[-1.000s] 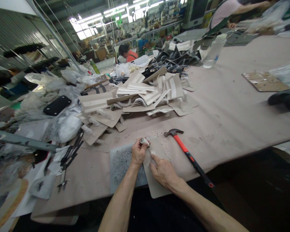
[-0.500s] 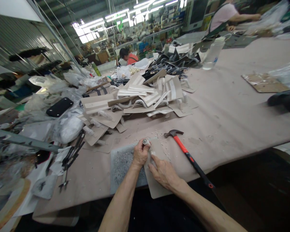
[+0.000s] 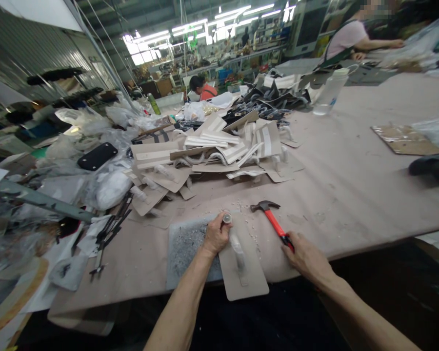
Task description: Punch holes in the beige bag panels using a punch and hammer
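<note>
My left hand (image 3: pixel 216 236) is closed around a round-topped metal punch (image 3: pixel 227 218), held upright at the far end of a beige panel (image 3: pixel 247 285). A handle wrapped in clear plastic (image 3: pixel 237 251) runs along that panel. The panel lies partly on a grey, scuffed work pad (image 3: pixel 185 258) and sticks out past the table's near edge. My right hand (image 3: pixel 307 256) wraps around the dark grip of a claw hammer (image 3: pixel 274 222) with a red and black shaft. The hammer's head rests on the table to the right of the panel. What lies under the punch's tip is hidden.
A heap of beige panels with wrapped handles (image 3: pixel 205 156) lies ahead. Plastic bags (image 3: pixel 109 190) and dark metal tools (image 3: pixel 108 239) are at the left. A clear bottle (image 3: pixel 329 92) stands beyond. Two people work farther back.
My right hand has left the panel and punch, moved right, and taken hold of the hammer's handle. My left hand has kept the punch. The panel's wrapped handle is now uncovered.
</note>
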The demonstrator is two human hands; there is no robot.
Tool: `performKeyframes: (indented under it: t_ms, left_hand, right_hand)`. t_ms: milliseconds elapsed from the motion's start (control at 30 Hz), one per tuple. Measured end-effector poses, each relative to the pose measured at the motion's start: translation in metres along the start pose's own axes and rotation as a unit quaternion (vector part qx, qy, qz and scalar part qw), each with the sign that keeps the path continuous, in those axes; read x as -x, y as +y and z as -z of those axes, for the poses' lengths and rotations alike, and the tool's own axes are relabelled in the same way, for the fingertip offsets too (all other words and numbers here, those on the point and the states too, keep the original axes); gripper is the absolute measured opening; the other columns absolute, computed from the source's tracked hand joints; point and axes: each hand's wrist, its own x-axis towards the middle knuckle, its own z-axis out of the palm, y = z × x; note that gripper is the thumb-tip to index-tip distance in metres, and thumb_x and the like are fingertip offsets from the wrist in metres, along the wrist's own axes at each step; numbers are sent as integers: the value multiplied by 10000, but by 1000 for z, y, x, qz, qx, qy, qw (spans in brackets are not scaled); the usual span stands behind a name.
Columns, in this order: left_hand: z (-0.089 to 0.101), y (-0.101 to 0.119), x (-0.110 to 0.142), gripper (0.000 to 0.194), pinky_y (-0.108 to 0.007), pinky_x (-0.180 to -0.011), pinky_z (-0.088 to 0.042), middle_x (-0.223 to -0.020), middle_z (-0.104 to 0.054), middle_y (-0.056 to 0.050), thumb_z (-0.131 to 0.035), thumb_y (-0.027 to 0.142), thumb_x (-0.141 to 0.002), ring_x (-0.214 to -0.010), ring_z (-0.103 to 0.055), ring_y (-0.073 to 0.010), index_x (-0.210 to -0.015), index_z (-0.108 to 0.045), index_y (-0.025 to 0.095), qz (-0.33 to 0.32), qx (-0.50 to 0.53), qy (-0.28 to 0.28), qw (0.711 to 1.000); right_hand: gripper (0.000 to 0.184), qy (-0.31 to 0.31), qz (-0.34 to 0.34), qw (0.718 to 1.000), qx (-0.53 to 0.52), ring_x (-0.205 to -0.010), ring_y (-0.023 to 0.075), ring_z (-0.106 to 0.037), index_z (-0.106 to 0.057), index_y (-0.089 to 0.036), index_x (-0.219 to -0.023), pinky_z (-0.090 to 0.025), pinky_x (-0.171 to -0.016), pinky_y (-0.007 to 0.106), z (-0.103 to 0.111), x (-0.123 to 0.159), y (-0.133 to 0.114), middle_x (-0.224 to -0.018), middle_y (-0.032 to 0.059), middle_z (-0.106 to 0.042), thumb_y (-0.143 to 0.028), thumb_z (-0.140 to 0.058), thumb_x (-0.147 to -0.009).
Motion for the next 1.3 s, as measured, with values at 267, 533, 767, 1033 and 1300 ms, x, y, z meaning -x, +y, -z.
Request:
performKeyframes:
  t_ms: [267,533,767,1033,1300]
  left_hand:
    - [1,-2,-1,251,-288,-818,-501,-958,-713,-67,-572,176,-846,-862,-666,-198,-1088,-639,187,13,20,3,1000]
    - [-1,-4,-1,285,-300,-847,-498,-976,-711,-64,-592,163,-828,-898,-666,-205,-1106,-644,191,20,39,8,999]
    - [0,-3,-1,168,-261,-696,-471,-771,-650,-14,-573,167,-832,-683,-598,-163,-978,-652,190,34,28,2,999]
    - [-1,-6,-1,228,-279,-776,-478,-870,-682,-42,-600,193,-817,-798,-629,-191,-1037,-662,198,33,40,9,999]
    - [-2,-8,-1,187,-265,-725,-470,-833,-670,-36,-586,175,-826,-755,-612,-181,-996,-662,192,16,12,4,1000]
  right_hand:
    - [112,-214,-121,869,-429,-465,101,-447,-423,-224,-861,-389,-461,238,32,-1,-33,-678,-43,-499,-330,-441,-830]
    - [330,116,123,956,-240,-478,119,-432,-422,-239,-762,-316,-493,254,83,17,-73,-549,-54,-442,-525,-426,-926]
    - [217,63,242,968,4,-438,114,-381,-471,-224,-795,-193,-497,292,89,21,-74,-556,-25,-499,-355,-413,-958]
    - [245,263,244,929,-90,-439,125,-409,-509,-212,-860,-273,-496,277,100,28,-92,-539,-30,-459,-382,-383,-984]
    - [257,164,240,954,-75,-440,109,-388,-468,-224,-810,-251,-490,271,110,26,-95,-561,-32,-486,-416,-413,-972]
